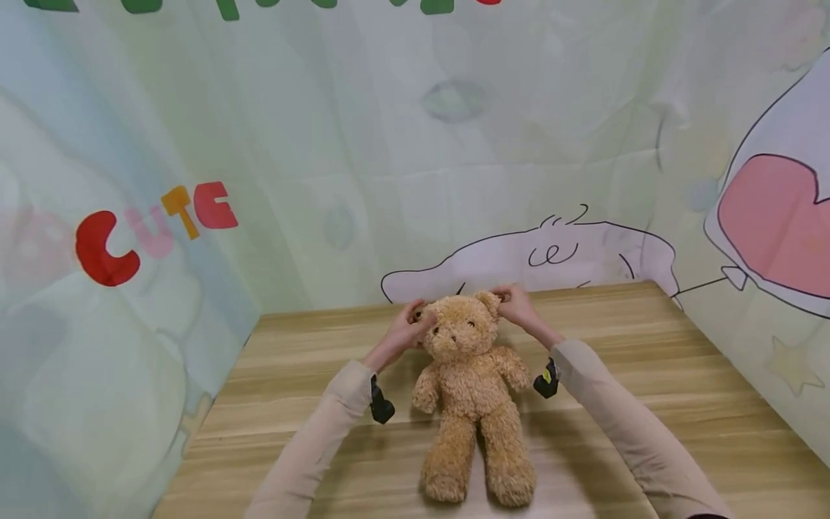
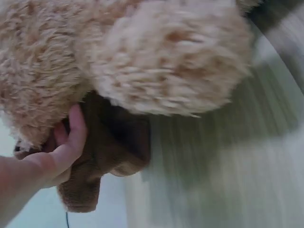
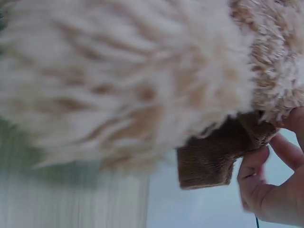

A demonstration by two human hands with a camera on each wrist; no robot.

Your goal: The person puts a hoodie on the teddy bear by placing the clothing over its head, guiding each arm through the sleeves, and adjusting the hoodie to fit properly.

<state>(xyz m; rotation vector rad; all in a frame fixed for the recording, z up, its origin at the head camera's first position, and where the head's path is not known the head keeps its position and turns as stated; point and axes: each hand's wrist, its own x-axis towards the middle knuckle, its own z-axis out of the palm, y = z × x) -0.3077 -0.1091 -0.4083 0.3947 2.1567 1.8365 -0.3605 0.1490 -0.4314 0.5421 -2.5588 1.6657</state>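
A: Where was the fluffy light-brown teddy bear (image 1: 476, 382)?

B: It lay face up near the middle of the counter (image 1: 311, 375), which had a stripy, yellow-brown wood top. Its head was by the back edge, and its two legs pointed toward the person.

A: What did the left hand (image 1: 408, 332) do?

B: It was up at one side of the bear's head. Its fingers were bent and pinched some soft, dark brown cloth (image 2: 114, 147). The cloth peeked out from under the fur, and a short, square-ended bit of it hung past the fingers.

A: And the right hand (image 1: 519, 307)?

B: It was at the other side of the head, next to the ear (image 1: 488, 303). Its thumb and fingers pinched dark brown cloth too. I couldn't tell if they held a bit of the ear as well.

A: What did the person wear?

B: Long beige sleeves (image 1: 318, 440), and small black gadgets (image 1: 382, 409) at both wrists.

A: What was around the counter?

B: A big, pale green cloth sheet (image 1: 389, 144) with pictures. Fat, bright letters (image 1: 106, 252) on one side spelled CUTE. At the back was a pale drawn animal (image 1: 493, 263), and on the other side was a white balloon (image 1: 794, 122) with a pink heart (image 1: 768, 216).
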